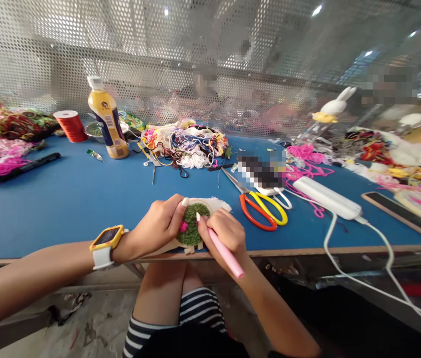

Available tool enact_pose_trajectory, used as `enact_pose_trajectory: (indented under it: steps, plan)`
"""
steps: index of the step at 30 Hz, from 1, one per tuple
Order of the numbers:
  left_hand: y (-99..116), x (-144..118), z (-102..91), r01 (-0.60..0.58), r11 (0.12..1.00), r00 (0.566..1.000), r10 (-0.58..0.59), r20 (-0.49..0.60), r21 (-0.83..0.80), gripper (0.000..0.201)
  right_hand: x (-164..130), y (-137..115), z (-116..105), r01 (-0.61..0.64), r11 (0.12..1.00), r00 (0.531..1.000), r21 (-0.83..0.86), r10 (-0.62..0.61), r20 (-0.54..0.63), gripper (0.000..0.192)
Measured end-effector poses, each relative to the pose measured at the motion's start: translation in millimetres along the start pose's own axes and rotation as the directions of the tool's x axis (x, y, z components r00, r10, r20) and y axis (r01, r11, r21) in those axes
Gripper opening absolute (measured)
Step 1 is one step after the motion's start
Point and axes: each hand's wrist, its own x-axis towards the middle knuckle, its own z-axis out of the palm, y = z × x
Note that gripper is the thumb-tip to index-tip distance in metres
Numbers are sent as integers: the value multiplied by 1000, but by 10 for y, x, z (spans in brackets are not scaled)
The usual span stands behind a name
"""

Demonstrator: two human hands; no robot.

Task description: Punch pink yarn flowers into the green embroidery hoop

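My left hand grips the rim of a small wooden embroidery hoop at the blue table's near edge. The hoop carries a patch of green tufted yarn with a small pink spot. My right hand holds a pink pen-shaped punch tool, its tip pressed into the green patch. A yellow-cased watch sits on my left wrist. White cloth sticks out behind the hoop.
Orange and yellow scissors lie right of the hoop. A white power bank with cable, a yellow bottle, a red thread spool, yarn piles and a black marker sit on the table. A perforated screen stands behind.
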Motion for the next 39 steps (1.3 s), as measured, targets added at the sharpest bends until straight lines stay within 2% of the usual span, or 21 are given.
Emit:
enact_pose_trajectory:
  steps: [3, 5, 7, 9, 11, 13, 19, 27, 32, 35, 37, 39]
  plan:
    - [-32, 29, 13, 44, 999, 999, -44, 2, -10, 35, -97, -94, -88, -234, 961, 972, 149, 232, 33, 7]
    - [-43, 33, 16, 45, 999, 999, -45, 13, -16, 34, -160, -150, -129, -278, 942, 960, 185, 271, 65, 18]
    - [-46, 28, 13, 35, 999, 999, -35, 18, -15, 34, -211, -183, -128, -238, 957, 971, 163, 240, 11, 24]
    - [-47, 21, 9, 24, 1000, 999, -24, 21, -15, 33, -251, -196, -87, -191, 973, 975, 131, 203, -93, 26]
    - [-51, 17, 9, 16, 1000, 1000, -16, 23, -17, 32, -281, -198, -32, -159, 980, 964, 123, 181, -193, 25]
    - [-59, 18, 13, 13, 1000, 1000, -12, 21, -17, 32, -304, -199, 9, -149, 978, 955, 148, 181, -235, 24]
    - [-63, 24, 21, 24, 999, 1000, -24, 19, -24, 32, -318, -204, 10, -129, 979, 965, 156, 160, -209, 27]
    - [-41, 35, 25, 28, 999, 999, -27, 23, -24, 31, -304, -217, 13, -158, 975, 946, 155, 194, -258, 25]
    - [-33, 27, 26, 60, 997, 997, -58, 41, -44, 31, -366, -185, 11, -159, 957, 943, 244, 220, -249, 22]
    - [-35, 38, -1, 87, 991, 992, -77, 97, -103, 33, -393, -161, 16, -221, 920, 887, 325, 328, -324, 20]
    - [-60, 69, -32, 111, 980, 983, -85, 161, -165, 34, -379, -136, 18, -316, 879, 808, 356, 446, -385, 21]
    - [-110, 119, -66, 115, 969, 976, -69, 209, -219, 36, -337, -89, 4, -427, 810, 736, 402, 569, -367, 20]
